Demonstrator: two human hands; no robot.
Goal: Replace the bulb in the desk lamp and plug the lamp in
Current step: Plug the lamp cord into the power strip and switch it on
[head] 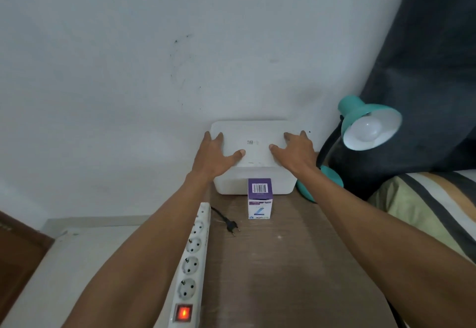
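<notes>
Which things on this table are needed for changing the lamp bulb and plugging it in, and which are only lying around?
For the job:
- teal desk lamp with its bulb
- purple and white bulb box
- black plug, lying unplugged
- power strip, its switch glowing red

Not clearly part of it:
- white lidded box, with the left hand and right hand flat on its lid
- striped pillow
- dark curtain

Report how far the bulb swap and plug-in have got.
Done: nothing visible. A bulb sits in the teal lamp; the bulb box stands closed. In hand: left hand and right hand lie flat on the white container's lid. Left: swapping bulbs and putting the loose plug into the switched-on power strip.
</notes>
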